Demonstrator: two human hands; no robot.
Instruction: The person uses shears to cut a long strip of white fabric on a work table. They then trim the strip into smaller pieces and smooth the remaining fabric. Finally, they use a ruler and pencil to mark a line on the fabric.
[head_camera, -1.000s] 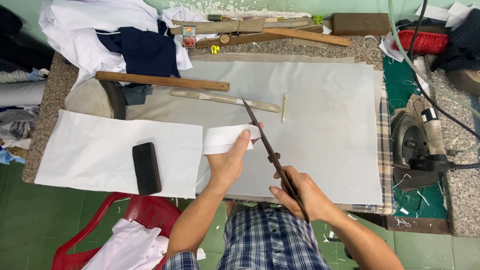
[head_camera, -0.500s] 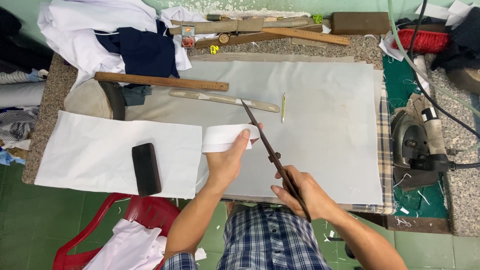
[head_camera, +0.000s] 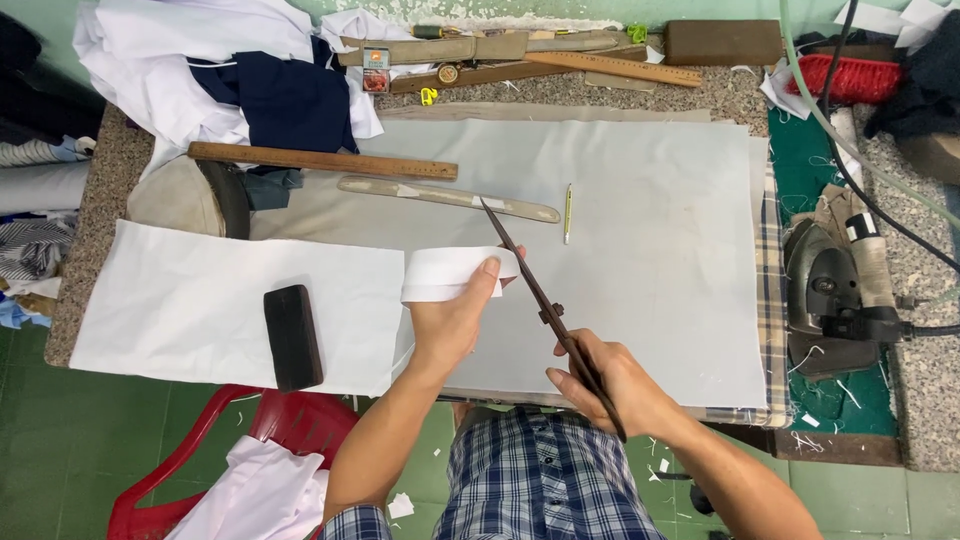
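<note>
My left hand (head_camera: 452, 318) pinches a white fabric strip (head_camera: 445, 273) above the table, thumb on top. My right hand (head_camera: 612, 382) grips the handles of long dark scissors (head_camera: 540, 300), whose blades point up and to the left, right beside the strip's right end. Under both lies a large pale grey cloth (head_camera: 640, 250) spread over the table. To the left, a white fabric sheet (head_camera: 200, 300) hangs over the table edge with a dark rectangular block (head_camera: 293, 335) resting on it.
A wooden ruler (head_camera: 320, 160), a curved pale ruler (head_camera: 450, 198) and a pencil (head_camera: 567, 213) lie behind my hands. Piled white and navy fabric (head_camera: 230, 80) sits at back left. An iron (head_camera: 830, 295) rests at right. A red plastic chair (head_camera: 230, 450) stands below.
Hardly anything moved: my right hand and the scissors shifted slightly, and the strip stays in my left hand.
</note>
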